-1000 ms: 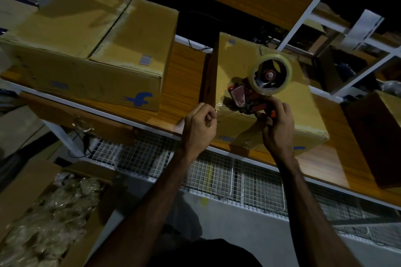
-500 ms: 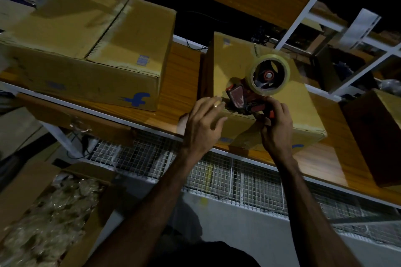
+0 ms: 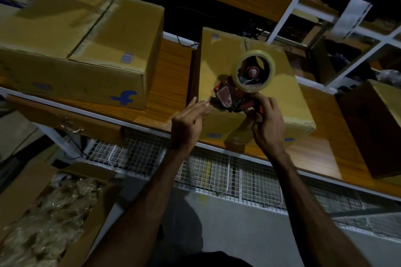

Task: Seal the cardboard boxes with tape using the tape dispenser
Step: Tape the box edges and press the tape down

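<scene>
While the right hand (image 3: 268, 124) gripped the tape dispenser (image 3: 240, 90) at the middle box's (image 3: 249, 71) near edge on the shelf (image 3: 171, 84), the left hand (image 3: 187, 122) lay flat there. Taping looked just started; next probably a steady pull across the top.

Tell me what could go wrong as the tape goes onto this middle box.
The left hand lies flat beside the red tape dispenser, so its fingers may catch the cutter. The brown cardboard box sits at the front edge of the wooden shelf, so a hard pull by the right hand could drag it off.
</scene>
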Motion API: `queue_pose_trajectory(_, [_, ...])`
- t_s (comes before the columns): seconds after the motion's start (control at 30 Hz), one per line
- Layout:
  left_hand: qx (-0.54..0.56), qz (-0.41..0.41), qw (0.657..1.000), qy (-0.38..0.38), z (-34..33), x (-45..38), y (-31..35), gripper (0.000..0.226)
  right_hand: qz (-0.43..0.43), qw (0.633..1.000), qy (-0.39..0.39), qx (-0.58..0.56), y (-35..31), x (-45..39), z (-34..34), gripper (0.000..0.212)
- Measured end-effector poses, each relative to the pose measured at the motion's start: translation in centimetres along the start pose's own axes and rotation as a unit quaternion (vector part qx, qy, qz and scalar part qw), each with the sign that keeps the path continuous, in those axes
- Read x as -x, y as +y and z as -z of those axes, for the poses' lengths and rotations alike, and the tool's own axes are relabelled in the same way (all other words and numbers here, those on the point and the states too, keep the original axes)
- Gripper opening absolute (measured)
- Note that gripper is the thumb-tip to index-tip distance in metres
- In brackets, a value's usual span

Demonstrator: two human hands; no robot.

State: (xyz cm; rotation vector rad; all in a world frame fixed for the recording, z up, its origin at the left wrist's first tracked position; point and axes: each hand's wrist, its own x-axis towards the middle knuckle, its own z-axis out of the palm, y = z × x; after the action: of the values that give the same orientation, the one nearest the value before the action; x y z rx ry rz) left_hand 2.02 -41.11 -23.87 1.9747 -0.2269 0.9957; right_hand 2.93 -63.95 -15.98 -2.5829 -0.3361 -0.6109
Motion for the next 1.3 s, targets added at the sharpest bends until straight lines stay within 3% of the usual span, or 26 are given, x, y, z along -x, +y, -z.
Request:
queue_pose_trajectory(0.3, [0.015,0.076,0.996,0.035,-0.1,-0.5,1.5,0.025,0.014,1.0,-0.012,0.015,0.0,-0.5,0.6,0.063])
queue_pose_trajectory(0.5, [-0.001,0.086,0.995,0.048,0.1,-0.6,2.4,0.023,0.046,0.999,0.007,0.001,0.3,0.2,0.7,0.061])
queue_pose_trajectory(0.73, [0.009,0.091,0.995,0.032,0.6,-0.6,2.8,0.025,0.013,0.999,0.032,-0.021,0.4,0.4,0.2,0.062])
queue_pose_trajectory(0.87, [0.011,0.088,0.996,0.029,0.8,-0.7,2.9,0.025,-0.018,0.998,0.063,-0.021,3.2,-0.5,1.7,0.057])
queue_pose_trajectory(1.03, [0.007,0.08,0.997,0.019,0.6,-0.6,2.8,0.026,0.01,0.999,0.014,0.042,7.0,-0.2,4.5,0.049])
queue_pose_trajectory(1.3, [-0.001,0.103,0.995,0.016,0.6,-0.5,3.2,0.025,-0.007,0.999,0.03,0.036,12.8,0.7,7.3,0.051])
